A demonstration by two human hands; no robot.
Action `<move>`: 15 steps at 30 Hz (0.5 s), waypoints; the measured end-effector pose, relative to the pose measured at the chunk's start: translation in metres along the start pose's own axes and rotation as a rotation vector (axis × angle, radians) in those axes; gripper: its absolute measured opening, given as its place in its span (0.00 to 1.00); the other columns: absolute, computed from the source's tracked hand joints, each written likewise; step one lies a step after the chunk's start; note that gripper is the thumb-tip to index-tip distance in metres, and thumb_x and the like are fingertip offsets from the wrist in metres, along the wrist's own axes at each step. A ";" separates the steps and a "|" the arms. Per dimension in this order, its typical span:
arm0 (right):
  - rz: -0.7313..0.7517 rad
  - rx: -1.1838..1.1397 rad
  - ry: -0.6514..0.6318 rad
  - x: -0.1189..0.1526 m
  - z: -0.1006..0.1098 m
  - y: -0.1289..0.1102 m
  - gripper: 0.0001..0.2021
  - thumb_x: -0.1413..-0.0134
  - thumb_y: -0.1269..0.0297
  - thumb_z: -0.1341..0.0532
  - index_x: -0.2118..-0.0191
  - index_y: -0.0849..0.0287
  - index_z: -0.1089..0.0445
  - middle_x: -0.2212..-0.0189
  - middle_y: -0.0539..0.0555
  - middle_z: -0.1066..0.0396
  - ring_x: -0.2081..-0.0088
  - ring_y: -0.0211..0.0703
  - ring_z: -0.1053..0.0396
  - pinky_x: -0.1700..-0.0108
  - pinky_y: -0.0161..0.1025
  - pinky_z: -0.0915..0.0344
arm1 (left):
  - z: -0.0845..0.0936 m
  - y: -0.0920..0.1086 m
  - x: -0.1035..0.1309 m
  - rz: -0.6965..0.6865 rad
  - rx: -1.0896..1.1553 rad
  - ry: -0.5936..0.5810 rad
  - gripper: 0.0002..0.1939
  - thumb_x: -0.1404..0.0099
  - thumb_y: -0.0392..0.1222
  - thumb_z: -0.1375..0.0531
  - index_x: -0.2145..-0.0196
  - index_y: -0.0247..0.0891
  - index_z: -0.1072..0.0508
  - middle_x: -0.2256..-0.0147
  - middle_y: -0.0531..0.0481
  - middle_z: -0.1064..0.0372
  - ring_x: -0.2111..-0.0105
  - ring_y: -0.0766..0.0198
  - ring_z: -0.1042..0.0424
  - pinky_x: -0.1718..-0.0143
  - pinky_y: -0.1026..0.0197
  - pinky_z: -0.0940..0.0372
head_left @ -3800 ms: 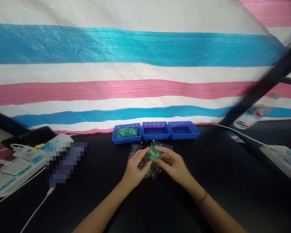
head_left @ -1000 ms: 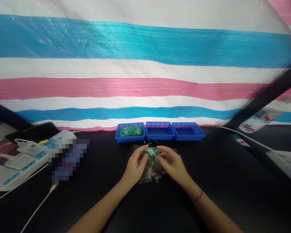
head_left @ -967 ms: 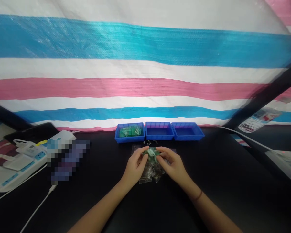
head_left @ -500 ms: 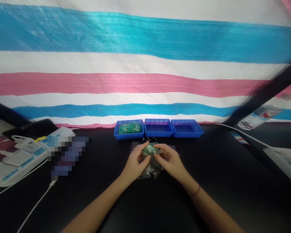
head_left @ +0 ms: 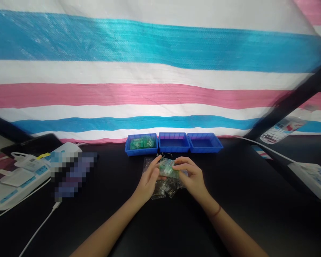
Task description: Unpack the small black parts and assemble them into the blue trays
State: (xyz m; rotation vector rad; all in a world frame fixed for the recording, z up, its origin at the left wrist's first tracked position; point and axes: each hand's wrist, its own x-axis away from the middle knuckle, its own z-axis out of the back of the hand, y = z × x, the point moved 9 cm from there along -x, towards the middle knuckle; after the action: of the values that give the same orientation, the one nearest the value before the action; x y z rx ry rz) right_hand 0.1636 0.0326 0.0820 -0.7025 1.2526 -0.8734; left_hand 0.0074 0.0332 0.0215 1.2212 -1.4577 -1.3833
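From here I see crinkly clear bags (head_left: 160, 189) on the smooth black table (head_left: 160, 228). Just above them, the left hand (head_left: 149, 179) and right hand (head_left: 191, 175) pinch a glossy green packet (head_left: 168, 167) between them, near the ribbed blue trays (head_left: 173, 144).

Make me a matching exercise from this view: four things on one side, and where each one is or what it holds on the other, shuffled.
Things:
1. Packet with green contents
2. Leftmost blue tray
3. Clear bottle
4. Thin band

Places and states:
A. At the far right, by the slanted black post
B. Around the right forearm, near the wrist
C. Between the left hand and the right hand
D. Holding small green bags

Right pairs: 1-C, 2-D, 3-A, 4-B.
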 end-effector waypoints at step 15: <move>-0.260 -0.061 -0.188 0.009 -0.023 0.019 0.13 0.42 0.63 0.38 0.51 0.56 0.30 0.67 0.53 0.26 0.69 0.43 0.28 0.66 0.40 0.28 | 0.007 -0.002 0.000 -0.010 -0.142 0.094 0.28 0.37 0.46 0.39 0.41 0.39 0.36 0.48 0.43 0.31 0.52 0.55 0.28 0.51 0.55 0.30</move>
State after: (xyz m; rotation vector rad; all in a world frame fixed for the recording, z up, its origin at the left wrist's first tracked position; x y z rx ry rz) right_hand 0.1450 0.0351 0.0569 -0.9897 1.0371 -0.9589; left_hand 0.0013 0.0351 0.0184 1.1880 -1.2682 -1.3920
